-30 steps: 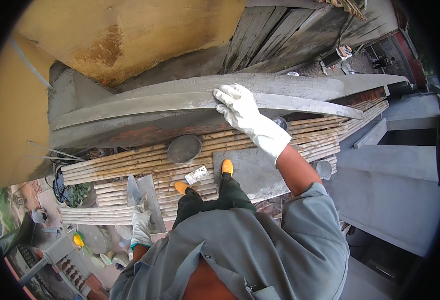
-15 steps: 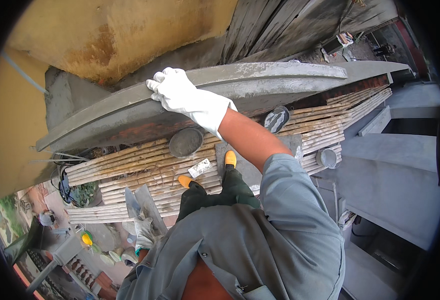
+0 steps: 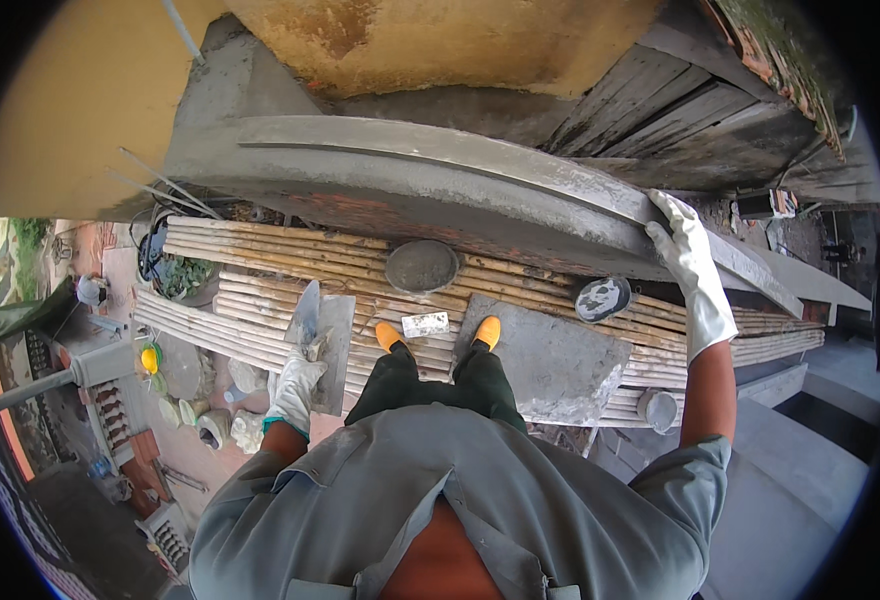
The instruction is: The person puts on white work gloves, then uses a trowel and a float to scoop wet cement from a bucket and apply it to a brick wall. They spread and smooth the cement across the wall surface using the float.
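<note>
My left hand [image 3: 298, 388], in a dirty white glove, is closed around a trowel [image 3: 306, 312] and a flat grey rectangular board [image 3: 336, 360], held together low at my left side. How its fingers divide between the two is hidden. My right hand [image 3: 688, 265], in a long white glove, reaches out to the right with its fingers hooked over a long grey straightedge [image 3: 480, 150]. This lies along the top of a cement-rendered wall [image 3: 410, 205], whose face has reddish patches.
I stand on bamboo poles [image 3: 290, 260] and a grey sheet [image 3: 550, 355], well above the ground. Around my feet are a basin of mortar [image 3: 422, 266], a black bucket [image 3: 602, 298], a white block [image 3: 425, 324] and a small pail [image 3: 657, 409]. Rods [image 3: 165, 185] project at left.
My right hand has moved from the straightedge's left part toward its right end. The straightedge has shifted right along the wall. My view has turned, and my left hand still holds the trowel and board.
</note>
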Available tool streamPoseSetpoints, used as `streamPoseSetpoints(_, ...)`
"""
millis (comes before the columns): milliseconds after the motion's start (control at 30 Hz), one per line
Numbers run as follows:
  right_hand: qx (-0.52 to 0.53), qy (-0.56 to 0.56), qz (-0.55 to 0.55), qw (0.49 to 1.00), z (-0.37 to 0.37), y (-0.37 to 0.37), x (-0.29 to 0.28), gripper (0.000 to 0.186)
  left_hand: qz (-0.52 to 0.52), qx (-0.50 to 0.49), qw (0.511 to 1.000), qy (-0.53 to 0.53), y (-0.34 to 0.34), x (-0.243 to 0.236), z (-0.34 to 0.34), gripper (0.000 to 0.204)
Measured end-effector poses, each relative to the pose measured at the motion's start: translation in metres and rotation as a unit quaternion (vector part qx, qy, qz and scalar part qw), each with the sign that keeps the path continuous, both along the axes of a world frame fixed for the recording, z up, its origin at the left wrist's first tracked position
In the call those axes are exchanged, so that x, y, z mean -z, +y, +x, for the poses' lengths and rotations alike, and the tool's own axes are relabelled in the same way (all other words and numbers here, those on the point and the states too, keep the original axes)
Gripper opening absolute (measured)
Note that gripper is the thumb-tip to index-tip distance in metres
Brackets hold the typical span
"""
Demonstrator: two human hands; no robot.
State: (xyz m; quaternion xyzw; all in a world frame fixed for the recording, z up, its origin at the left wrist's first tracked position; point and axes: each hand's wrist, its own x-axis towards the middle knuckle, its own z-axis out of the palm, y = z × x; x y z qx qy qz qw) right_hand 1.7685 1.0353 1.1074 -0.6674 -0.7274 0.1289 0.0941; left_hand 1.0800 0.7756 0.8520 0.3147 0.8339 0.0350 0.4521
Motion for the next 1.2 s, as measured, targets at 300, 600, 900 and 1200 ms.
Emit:
streamPoseSetpoints(300,0.007,0.008,-0.003,1.0,-0.066,0.02,0.019,0.064,0.007,-0.02,0.999,0.025,0.01,-0.03,0.003,0.059)
streamPoseSetpoints(600,-0.12,-0.002,0.044,0.992,-0.227,0.043,0.018,0.062,-0.002,-0.074,0.997,0.008,-0.072,0.048,-0.082,0.06)
streamPoseSetpoints(900,-0.187,-0.093,0.043,0.977,-0.397,0.082,0.027,0.044,0.04,-0.21,0.972,-0.093,-0.098,0.037,-0.135,0.051)
streamPoseSetpoints(1200,-0.192,-0.139,0.094,0.967,-0.325,0.062,0.031,0.048,0.048,-0.199,0.973,-0.108,-0.062,0.04,-0.147,0.048)
